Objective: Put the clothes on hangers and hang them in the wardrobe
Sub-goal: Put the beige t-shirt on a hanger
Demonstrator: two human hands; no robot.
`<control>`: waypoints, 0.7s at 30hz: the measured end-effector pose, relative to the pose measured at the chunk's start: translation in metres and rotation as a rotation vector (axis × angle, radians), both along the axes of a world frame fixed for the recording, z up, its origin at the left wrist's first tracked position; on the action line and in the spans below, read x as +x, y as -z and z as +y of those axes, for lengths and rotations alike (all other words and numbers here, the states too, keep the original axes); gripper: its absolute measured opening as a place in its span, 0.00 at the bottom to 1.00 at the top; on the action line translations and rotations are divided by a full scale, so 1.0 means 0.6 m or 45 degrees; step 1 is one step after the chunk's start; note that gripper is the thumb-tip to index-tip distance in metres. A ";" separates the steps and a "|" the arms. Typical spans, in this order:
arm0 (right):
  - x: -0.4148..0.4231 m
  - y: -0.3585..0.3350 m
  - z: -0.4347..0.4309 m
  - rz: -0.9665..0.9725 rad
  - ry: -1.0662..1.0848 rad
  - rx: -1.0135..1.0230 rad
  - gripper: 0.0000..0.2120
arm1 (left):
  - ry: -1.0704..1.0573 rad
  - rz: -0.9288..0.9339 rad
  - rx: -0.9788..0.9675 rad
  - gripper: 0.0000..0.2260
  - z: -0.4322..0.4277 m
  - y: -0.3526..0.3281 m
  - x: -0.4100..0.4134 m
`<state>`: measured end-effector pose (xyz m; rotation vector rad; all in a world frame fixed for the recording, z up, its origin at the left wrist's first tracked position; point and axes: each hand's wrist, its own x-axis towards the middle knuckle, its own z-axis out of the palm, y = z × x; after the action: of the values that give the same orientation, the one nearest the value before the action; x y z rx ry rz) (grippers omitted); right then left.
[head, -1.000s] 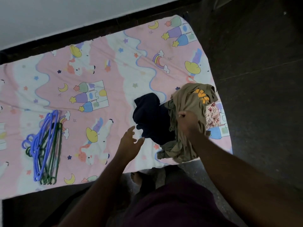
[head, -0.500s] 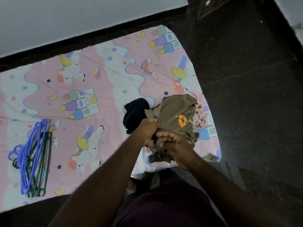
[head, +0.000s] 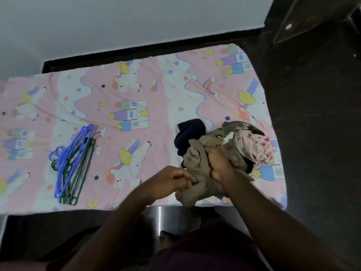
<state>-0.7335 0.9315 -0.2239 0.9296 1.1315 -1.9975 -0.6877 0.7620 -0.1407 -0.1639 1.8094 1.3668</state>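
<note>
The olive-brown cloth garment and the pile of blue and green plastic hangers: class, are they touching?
Apart. The head view shows the olive-brown cloth garment near the sheet's right end, the blue and green plastic hangers far left, bare patterned bedsheet between.

Mattress (head: 160,90): lies on the floor (head: 316,133), its far edge along the wall (head: 117,22). Hangers (head: 72,163): one stack on the mattress, left part, near side. Clothes pile (head: 224,145): on the mattress, right part, near its right edge, well apart from the hangers. Left hand (head: 175,180): at the pile's near-left edge, on a garment (head: 197,167). Right hand (head: 219,163): on the same garment, just right of the left hand.
</note>
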 end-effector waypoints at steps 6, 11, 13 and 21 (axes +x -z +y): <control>0.089 -0.108 -0.166 0.492 -0.354 0.059 0.13 | -0.738 0.355 -0.194 0.12 -0.163 -0.016 0.049; 0.177 -0.152 -0.282 0.715 -0.719 0.351 0.17 | -0.748 0.415 0.010 0.14 -0.276 -0.047 0.129; 0.211 -0.166 -0.321 0.816 -0.673 0.385 0.16 | -0.728 0.508 -0.026 0.11 -0.315 -0.055 0.162; 0.289 -0.183 -0.404 1.113 -1.332 0.464 0.09 | -0.683 1.125 -0.268 0.04 -0.415 -0.153 0.206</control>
<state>-0.5599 0.6891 -0.1143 -0.4831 1.9335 -1.2593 -0.5639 0.5130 -0.0487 -0.1786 2.7941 1.7780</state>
